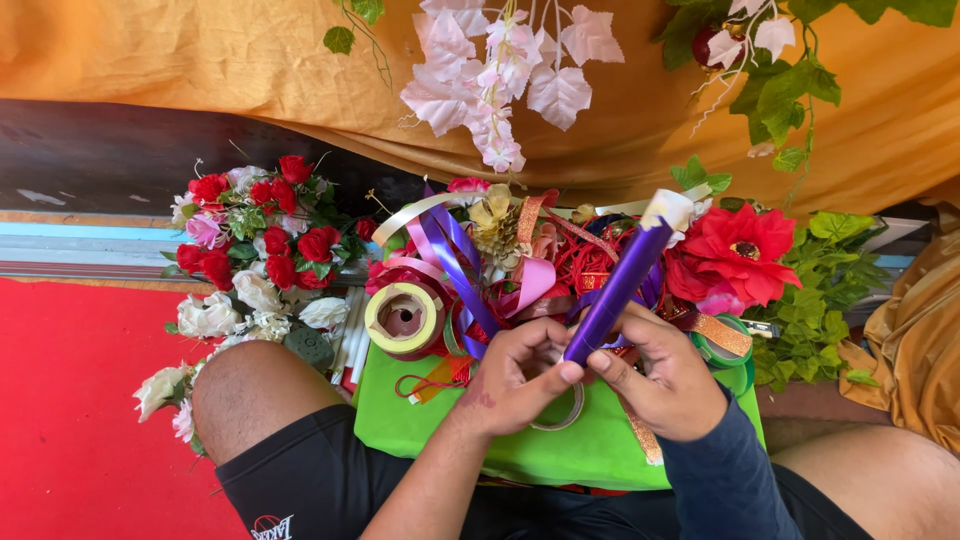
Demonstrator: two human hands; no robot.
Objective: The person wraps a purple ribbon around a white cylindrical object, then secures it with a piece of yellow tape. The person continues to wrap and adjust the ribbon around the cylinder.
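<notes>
A purple wrapped stick point(618, 285) with a white tip slants up to the right over a green box lid point(585, 450). My left hand point(515, 375) pinches its lower end with thumb and fingers. My right hand point(670, 380), in a dark blue sleeve, grips the same lower end from the right. A clear tape ring point(562, 412) lies on the green surface just under both hands. Loose purple ribbon point(455, 262) curls to the left of the stick.
A roll of pale yellow ribbon point(404, 318) sits left of the hands. Red and white artificial roses point(262, 262) lie at left, a large red flower point(738, 250) and green leaves point(815, 300) at right. Orange cloth point(200, 50) hangs behind; red mat point(70, 400) lower left.
</notes>
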